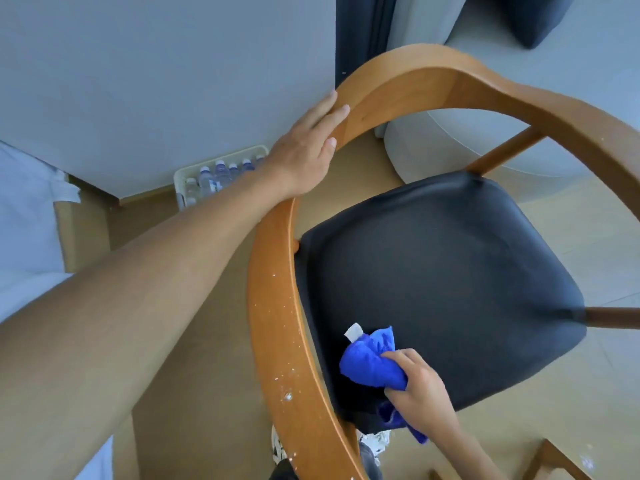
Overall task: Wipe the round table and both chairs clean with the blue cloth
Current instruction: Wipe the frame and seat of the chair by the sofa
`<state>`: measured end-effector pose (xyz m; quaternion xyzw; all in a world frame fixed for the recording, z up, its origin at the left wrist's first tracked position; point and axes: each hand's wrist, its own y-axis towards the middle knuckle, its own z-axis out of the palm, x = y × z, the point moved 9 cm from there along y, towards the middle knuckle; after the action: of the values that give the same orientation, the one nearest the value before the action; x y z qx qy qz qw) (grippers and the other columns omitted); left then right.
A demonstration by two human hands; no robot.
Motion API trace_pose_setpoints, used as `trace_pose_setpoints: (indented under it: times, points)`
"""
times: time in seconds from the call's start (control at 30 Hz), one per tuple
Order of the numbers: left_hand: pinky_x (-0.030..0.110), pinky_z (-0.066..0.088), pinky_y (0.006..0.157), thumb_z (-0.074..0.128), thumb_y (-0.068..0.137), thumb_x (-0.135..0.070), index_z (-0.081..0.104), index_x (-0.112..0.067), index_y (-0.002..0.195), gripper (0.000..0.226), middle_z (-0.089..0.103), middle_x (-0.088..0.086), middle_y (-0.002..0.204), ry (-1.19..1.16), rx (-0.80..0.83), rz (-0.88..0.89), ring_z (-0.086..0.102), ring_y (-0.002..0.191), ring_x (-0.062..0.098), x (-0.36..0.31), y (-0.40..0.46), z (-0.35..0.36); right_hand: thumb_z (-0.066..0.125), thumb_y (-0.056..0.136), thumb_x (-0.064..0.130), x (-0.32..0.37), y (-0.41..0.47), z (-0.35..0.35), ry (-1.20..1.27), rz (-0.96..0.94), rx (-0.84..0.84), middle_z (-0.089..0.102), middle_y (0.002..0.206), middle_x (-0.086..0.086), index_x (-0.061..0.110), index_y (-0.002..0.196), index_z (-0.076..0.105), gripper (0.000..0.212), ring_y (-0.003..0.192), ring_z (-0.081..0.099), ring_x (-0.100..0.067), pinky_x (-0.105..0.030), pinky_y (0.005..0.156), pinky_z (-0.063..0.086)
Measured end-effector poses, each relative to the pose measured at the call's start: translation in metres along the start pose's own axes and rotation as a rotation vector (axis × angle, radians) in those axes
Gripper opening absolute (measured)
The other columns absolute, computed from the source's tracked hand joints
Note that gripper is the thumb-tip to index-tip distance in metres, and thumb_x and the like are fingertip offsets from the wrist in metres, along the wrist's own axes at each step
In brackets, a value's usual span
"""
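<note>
The white specks along the near part of the curved wooden backrest rail [277, 327] are the risk here: if I keep wiping only the black seat cushion [446, 289], that grit stays on the wood, and a careless sweep of the cloth could knock it down onto the seat I am cleaning. The chair could also tip or slide if I lean too hard on the rail with one hand while pushing the cloth sideways with the other. The cloth's loose tail hangs off the near edge of the seat and may drag over the floor and pick up dirt.

My left hand [304, 150] lies flat and relaxed on top of the rail at its far left bend, fingers straight along the wood, arm stretched well out; it steadies the chair rather than gripping it. My right hand [419, 386] is clenched around the bunched blue cloth [370, 362], pressing it on the near left corner of the seat, just beside the rail, wrist bent inward. A white tag sticks up from the cloth's far end.

A tray of water bottles [221, 176] sits on the floor to the far left, against the wall
</note>
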<state>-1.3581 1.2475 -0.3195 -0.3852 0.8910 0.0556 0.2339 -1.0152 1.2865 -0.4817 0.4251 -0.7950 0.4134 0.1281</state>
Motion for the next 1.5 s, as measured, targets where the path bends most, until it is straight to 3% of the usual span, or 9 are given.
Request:
trace_pose_setpoints:
  times: [0.2,0.37,0.47,0.73,0.9,1.1,1.27,1.4,1.5]
  points:
    - [0.033,0.029,0.113,0.032,0.101,-0.009,0.056,-0.021,0.134,0.042,0.036,-0.002,0.153,-0.229,0.159,-0.259,0.035,0.139,0.023,0.036,-0.039,-0.017,0.067,0.062,0.008,0.176,0.012,-0.133,0.224,-0.495,-0.315,0.056,0.11,0.021,0.024,0.102,0.067,0.043,0.097,0.056,0.001,-0.006,0.079,0.04]
    - [0.042,0.037,0.109,0.035,0.1,-0.015,0.059,-0.02,0.129,0.039,0.054,0.005,0.139,-0.538,0.223,-0.475,0.047,0.13,0.024,0.058,-0.063,-0.022,0.067,0.074,0.056,0.282,0.035,-0.071,-0.243,-0.652,-0.035,0.035,0.145,0.006,0.035,0.127,0.052,0.059,0.132,0.031,-0.027,-0.047,0.099,0.037]
    - [0.038,0.034,0.111,0.034,0.102,-0.026,0.054,-0.026,0.135,0.038,0.048,-0.001,0.144,-0.364,0.259,-0.46,0.041,0.134,0.02,0.064,-0.075,-0.024,0.052,0.078,0.072,0.279,0.035,-0.03,-0.319,-0.545,-0.074,0.029,0.15,0.007,0.04,0.128,0.051,0.059,0.14,0.014,-0.032,-0.052,0.103,0.029]
    - [0.05,0.019,0.118,0.036,0.101,-0.032,0.032,-0.028,0.148,0.047,0.004,-0.006,0.162,0.188,0.354,-0.101,0.0,0.149,0.021,0.013,-0.115,0.0,0.059,0.08,0.058,0.251,-0.028,-0.016,-0.24,-0.541,-0.187,0.044,0.143,0.007,0.031,0.108,0.066,0.04,0.138,0.029,-0.027,-0.049,0.102,0.03]
    - [0.048,0.003,0.119,0.029,0.1,-0.04,0.026,-0.026,0.15,0.052,0.003,0.001,0.162,0.491,0.427,0.132,-0.006,0.149,0.025,0.006,-0.113,0.029,0.054,0.084,0.061,0.198,-0.095,0.001,-0.248,-0.562,-0.152,0.047,0.139,0.018,0.033,0.094,0.066,0.031,0.14,0.029,-0.017,-0.055,0.109,0.024]
    - [0.048,-0.006,0.117,0.022,0.098,-0.036,0.035,-0.023,0.146,0.051,0.021,0.006,0.159,0.579,0.439,0.358,-0.006,0.148,0.032,0.012,-0.117,0.053,0.056,0.082,0.033,0.183,-0.135,0.004,-0.454,-0.342,-0.254,0.032,0.154,0.011,0.037,0.116,0.056,0.034,0.144,0.023,-0.033,-0.061,0.109,0.025]
    - [0.045,-0.007,0.119,0.027,0.095,-0.028,0.047,-0.019,0.138,0.048,0.04,0.002,0.15,0.367,0.405,0.394,0.011,0.147,0.023,0.003,-0.115,0.056,0.051,0.071,0.043,0.186,-0.145,0.013,-0.092,0.397,-0.615,0.009,0.16,-0.01,0.036,0.147,0.032,0.079,0.147,0.005,-0.035,-0.062,0.112,0.019]
    - [0.038,-0.008,0.117,0.023,0.081,-0.028,0.062,-0.016,0.122,0.058,0.057,0.004,0.135,0.22,0.261,0.349,0.029,0.141,0.022,0.002,-0.112,0.053,0.053,0.072,0.068,0.206,-0.112,0.015,0.049,0.761,-0.785,0.044,0.146,-0.013,0.019,0.131,0.057,0.077,0.139,0.033,-0.036,-0.059,0.109,0.026]
    - [0.039,-0.005,0.116,0.024,0.078,-0.027,0.065,-0.013,0.115,0.057,0.062,0.006,0.129,0.298,0.205,0.397,0.036,0.135,0.026,0.004,-0.114,0.059,0.059,0.077,0.055,0.223,-0.091,0.014,-0.064,0.601,-0.901,0.051,0.141,-0.006,0.019,0.129,0.057,0.064,0.137,0.039,-0.03,-0.056,0.109,0.03]
